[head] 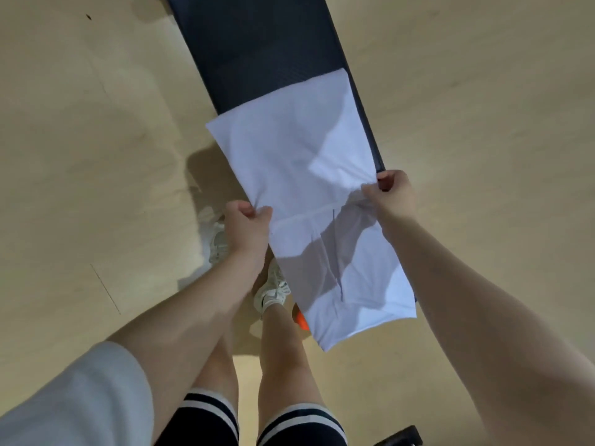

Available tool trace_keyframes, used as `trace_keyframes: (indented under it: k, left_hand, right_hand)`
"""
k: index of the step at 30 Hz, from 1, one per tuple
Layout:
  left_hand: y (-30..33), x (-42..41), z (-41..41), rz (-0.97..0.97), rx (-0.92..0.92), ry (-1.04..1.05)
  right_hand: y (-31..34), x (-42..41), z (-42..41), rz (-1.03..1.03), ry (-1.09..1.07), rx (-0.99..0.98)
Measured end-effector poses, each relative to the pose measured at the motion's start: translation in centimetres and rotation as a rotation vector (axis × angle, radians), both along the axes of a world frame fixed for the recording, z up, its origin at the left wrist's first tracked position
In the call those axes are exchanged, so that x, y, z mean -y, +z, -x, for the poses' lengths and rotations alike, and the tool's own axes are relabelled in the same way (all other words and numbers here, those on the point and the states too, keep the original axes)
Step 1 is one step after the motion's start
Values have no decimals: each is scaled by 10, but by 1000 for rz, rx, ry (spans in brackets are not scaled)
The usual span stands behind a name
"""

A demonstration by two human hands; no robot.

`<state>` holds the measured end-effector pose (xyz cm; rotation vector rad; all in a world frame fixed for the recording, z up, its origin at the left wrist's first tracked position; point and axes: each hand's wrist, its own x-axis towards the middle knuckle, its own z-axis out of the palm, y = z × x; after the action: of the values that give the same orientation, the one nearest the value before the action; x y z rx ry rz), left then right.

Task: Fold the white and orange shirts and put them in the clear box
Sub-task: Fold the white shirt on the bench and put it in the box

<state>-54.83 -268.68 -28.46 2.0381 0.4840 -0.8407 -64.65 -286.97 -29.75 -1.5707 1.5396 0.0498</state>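
Seen from above, looking down past the person's own arms and legs, a white shirt (309, 201) folded into a long narrow strip stretches between two hands. The left hand (246, 228) is curled into a fist at the strip's left edge, with thumb and fingers pinching the cloth so it puckers there. The right hand (391, 196) grips the opposite edge in the same way, its fingers closed over a bunched fold of fabric. Beyond the hands, the far half of the shirt lies flat on a dark blue bench (257, 49) that runs away from the person. On the near side of the hands, the rest of the shirt hangs down toward the person's legs, crossed by shadows. Just beneath that hanging end, closer to the left hand than the right, a small patch of orange (301, 320) peeks out; it may be the orange shirt, though too little shows to be sure. Below the left hand, two pale sneakers (273, 291) stand on a light wooden floor (80, 140). A grey sleeve (74, 400) covers the upper left arm, and dark shorts (302, 426) with white stripes show at the bottom.
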Motion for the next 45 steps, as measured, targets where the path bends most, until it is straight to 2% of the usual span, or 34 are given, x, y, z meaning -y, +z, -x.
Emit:
trace_keyframes:
  k: [4,6,9,12,15,18,20,23,24,27,30,32,36,39,41,43,45]
  left_hand:
    - [0,2,4,84,-119,91]
    - [3,-3,12,71,-136,44]
    - [3,-17,29,-70,-126,-75]
    - [2,-31,50,-71,-175,-156]
    - [6,-41,73,-66,-151,-461]
    - [8,-49,93,30,-18,-974]
    - [3,-51,109,63,85,-1288]
    - [-10,-50,135,-21,287,-1529]
    - [-14,-50,144,-49,404,-1568]
    - [-25,-46,166,-177,602,-1730]
    - [-25,-41,175,-238,762,-1781]
    - [-20,-38,173,-244,799,-1792]
    - [-15,-41,173,-47,833,-1790]
    - [-15,-52,179,7,776,-1858]
    - [-24,-57,185,4,719,-1876]
    - [-28,-62,187,34,717,-1800]
    - [-28,-68,190,87,592,-1524]
  right_hand:
    - [7,5,-3,105,67,-2]
    - [9,5,2,153,118,-51]
    - [12,-9,27,206,261,-168]
    - [17,-41,72,281,472,-160]
    - [17,-73,127,199,633,-328]
    - [12,-100,169,194,816,-479]
    - [6,-108,182,226,840,-500]
    - [-3,-108,190,451,920,-435]
    - [-5,-106,193,554,961,-417]
    - [-10,-102,203,812,1032,-397]
    - [-13,-96,205,953,1069,-368]
    - [-10,-91,202,990,1082,-320]
    - [5,-81,209,927,992,-249]
    - [9,-77,225,856,902,-311]
    - [6,-76,232,728,851,-348]
    - [3,-77,236,620,745,-329]
    - [2,-82,236,474,501,-250]
